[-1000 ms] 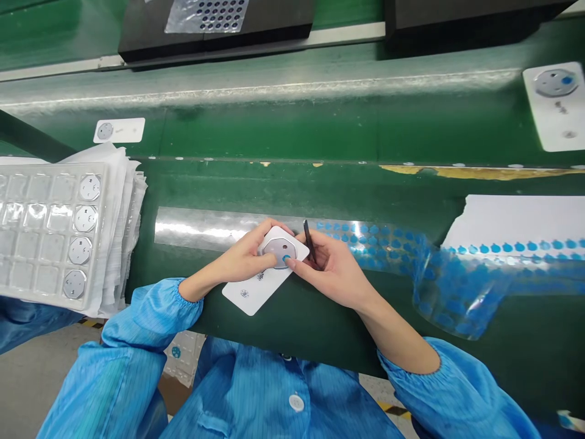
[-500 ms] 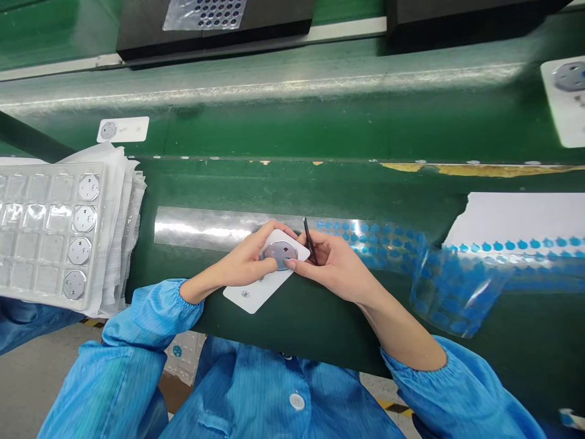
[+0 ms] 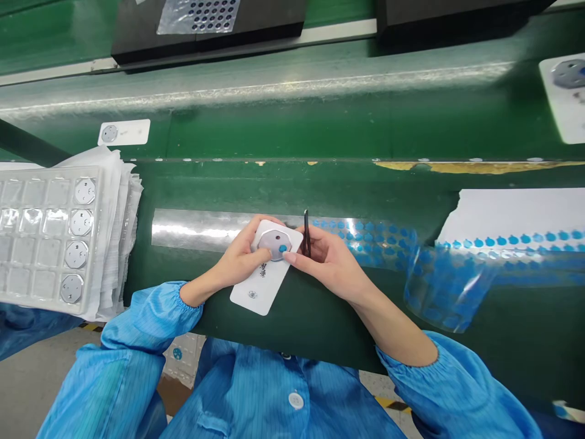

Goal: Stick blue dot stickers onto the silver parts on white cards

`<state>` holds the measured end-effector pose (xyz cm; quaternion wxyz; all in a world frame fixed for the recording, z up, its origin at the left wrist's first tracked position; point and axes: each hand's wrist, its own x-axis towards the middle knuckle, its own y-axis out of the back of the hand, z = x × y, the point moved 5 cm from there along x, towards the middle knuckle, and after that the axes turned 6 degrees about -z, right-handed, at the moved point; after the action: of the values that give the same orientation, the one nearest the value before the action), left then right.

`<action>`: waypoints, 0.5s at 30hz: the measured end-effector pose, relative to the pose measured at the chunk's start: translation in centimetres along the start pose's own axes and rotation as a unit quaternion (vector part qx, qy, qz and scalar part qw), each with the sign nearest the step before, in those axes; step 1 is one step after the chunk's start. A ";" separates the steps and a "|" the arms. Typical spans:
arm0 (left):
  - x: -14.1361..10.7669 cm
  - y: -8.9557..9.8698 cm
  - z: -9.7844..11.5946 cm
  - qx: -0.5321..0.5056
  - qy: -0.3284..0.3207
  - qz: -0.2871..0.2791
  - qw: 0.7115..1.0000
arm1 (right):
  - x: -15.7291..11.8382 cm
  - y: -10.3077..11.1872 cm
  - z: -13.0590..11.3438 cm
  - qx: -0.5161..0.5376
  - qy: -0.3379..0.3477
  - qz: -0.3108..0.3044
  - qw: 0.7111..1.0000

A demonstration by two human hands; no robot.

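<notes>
1. From here I see the left hand (image 3: 244, 256) pinching the white card (image 3: 262, 283), tilted, above the green surface (image 3: 292, 341); its thumb presses the round silver disc (image 3: 270, 241) near the card's upper end.
2. The right hand (image 3: 336, 263) has black tweezers (image 3: 306, 235) tucked in its fingers, standing nearly upright, its thumb at the blue sticker (image 3: 282, 249) on the disc.
3. Clear film (image 3: 196, 230) with blue stickers lies behind both hands; a plastic tray (image 3: 39, 235) holding silver discs sits to the left.
</notes>
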<state>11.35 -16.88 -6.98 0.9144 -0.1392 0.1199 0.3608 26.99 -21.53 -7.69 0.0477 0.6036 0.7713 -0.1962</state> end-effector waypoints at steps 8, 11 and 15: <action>0.3 1.4 -0.4 -0.094 -0.042 0.108 0.989 | 0.0 -0.1 0.6 -0.002 0.007 0.001 1.000; 0.3 1.3 -0.4 -0.109 -0.039 0.114 0.987 | 0.0 0.0 0.8 -0.015 0.010 0.007 1.000; 0.1 0.9 -0.7 -0.119 -0.028 0.119 0.985 | 0.0 0.0 0.7 -0.034 0.020 0.020 0.999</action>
<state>10.67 -16.42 -7.86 0.8446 -0.2220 0.0662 0.4827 26.93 -21.82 -8.32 0.0562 0.6205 0.7664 -0.1565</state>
